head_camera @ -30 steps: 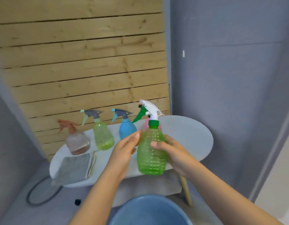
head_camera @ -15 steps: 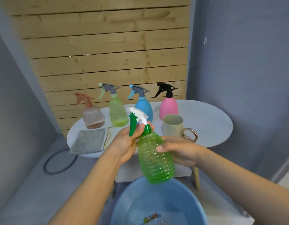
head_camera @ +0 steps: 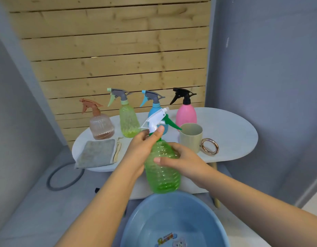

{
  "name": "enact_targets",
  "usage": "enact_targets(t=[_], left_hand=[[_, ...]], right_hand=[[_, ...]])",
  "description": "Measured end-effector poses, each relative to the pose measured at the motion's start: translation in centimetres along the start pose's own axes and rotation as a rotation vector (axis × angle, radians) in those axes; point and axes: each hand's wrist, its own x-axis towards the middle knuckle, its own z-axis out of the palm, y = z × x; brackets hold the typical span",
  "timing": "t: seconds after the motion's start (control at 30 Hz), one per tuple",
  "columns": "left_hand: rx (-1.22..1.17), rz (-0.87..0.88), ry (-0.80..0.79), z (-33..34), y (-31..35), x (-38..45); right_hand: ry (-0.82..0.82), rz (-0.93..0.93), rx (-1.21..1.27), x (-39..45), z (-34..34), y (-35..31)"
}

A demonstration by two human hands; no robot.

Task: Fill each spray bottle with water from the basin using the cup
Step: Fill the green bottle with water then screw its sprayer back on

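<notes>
While the green spray bottle (head_camera: pixel 162 168) hangs at the centre of the frame above the blue basin (head_camera: pixel 173 220), the left hand (head_camera: pixel 142 148) has its thumb and fingers curled round the neck just below the white-and-green trigger head (head_camera: pixel 157 120), and the right hand (head_camera: pixel 182 160) wraps its fingers round the ribbed body. The bottle leans slightly left at the top. The basin is cut off by the lower edge, so its water level is hard to judge; a printed picture shows on its bottom.

Behind the hands, the blue spray bottle (head_camera: pixel 154 104) is partly hidden by the trigger head. The peach bottle (head_camera: pixel 100 125), the yellow-green bottle (head_camera: pixel 128 120) and the pink bottle (head_camera: pixel 186 113) stand in a row at the back of the pale oval table (head_camera: pixel 234 132). The beige cup (head_camera: pixel 191 136) stands right of centre, its ring handle (head_camera: pixel 209 146) pointing right. A grey cloth (head_camera: pixel 97 153) lies at the table's left end. Wooden slats fill the upper frame between grey walls; a dark hose loop (head_camera: pixel 65 177) lies on the floor at lower left.
</notes>
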Motion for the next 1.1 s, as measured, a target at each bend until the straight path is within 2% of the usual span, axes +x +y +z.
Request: enact_targets(t=[0.03, 0.1, 0.23, 0.33, 0.43, 0.5, 0.6, 0.7, 0.8, 0.97, 1.03, 1.1], left_hand=[[-0.059, -0.022, -0.08, -0.2, 0.2, -0.1], [-0.148, -0.053, -0.142, -0.8, 0.2, 0.1], [-0.069, -0.03, -0.091, -1.6, -0.2, 0.6], [-0.12, -0.029, -0.112, -1.4, -0.3, 0.5], [-0.185, -0.022, -0.079, -0.9, -0.6, 0.3], [-0.227, -0.006, -0.034, -0.5, -0.6, 0.3], [-0.249, 0.059, 0.12, -0.5, -0.2, 0.6], [-0.297, 0.09, 0.165, -0.7, 0.1, 0.9], [-0.367, 0.051, 0.186, -1.0, 0.1, 1.4], [-0.44, 0.077, 0.397, -3.6, 0.5, 3.3], [-0.408, 0.131, 0.447, -4.7, 0.9, 3.6], [-0.207, 0.208, 0.493, -5.8, 1.2, 3.9]], right_hand=[[0.0, 0.016, 0.021, 0.1, -0.2, -0.1], [-0.007, 0.032, 0.045, 0.1, -0.7, -0.2], [0.0, 0.021, 0.013, -0.2, -1.2, -0.5], [0.033, 0.008, -0.042, -0.6, -0.8, -0.7], [0.134, -0.057, -0.237, -0.9, -0.4, -1.0], [0.231, -0.103, -0.382, -0.8, -0.1, -0.7], [0.314, -0.07, -0.486, -0.7, 0.6, -0.1], [0.302, -0.015, -0.497, -0.8, 0.9, 0.1], [0.277, 0.023, -0.611, -0.9, 0.5, -0.1], [0.222, 0.168, -0.788, -1.0, -1.4, -0.1], [0.222, 0.192, -0.812, -0.9, -2.2, 0.0], [0.206, 0.211, -0.828, -0.8, -2.6, 0.1]])
